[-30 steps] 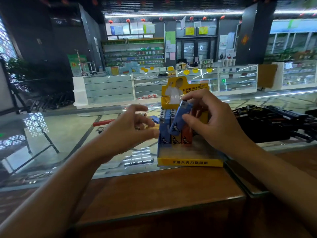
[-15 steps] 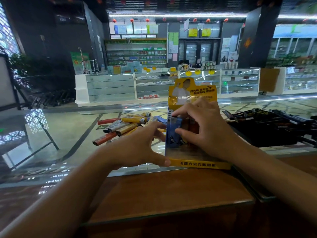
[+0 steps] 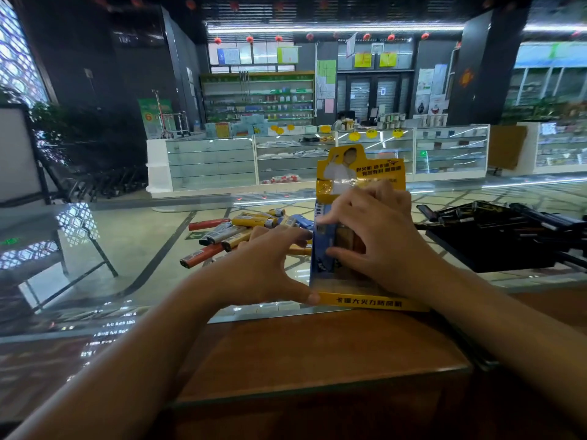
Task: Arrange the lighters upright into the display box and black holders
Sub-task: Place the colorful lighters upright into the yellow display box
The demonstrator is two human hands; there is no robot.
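Blue plastic lighter (image 3: 324,246) stands at the yellow cardboard display box's (image 3: 370,302) left wall, pinched by your right hand (image 3: 379,239); seat it straight while your left hand (image 3: 270,265), fingers spread, steadies the box.

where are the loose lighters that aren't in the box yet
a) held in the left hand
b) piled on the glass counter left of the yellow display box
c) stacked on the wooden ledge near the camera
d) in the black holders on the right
b: the loose lighters lie on their sides in a heap on the glass counter, left of the display box and just beyond the left hand.
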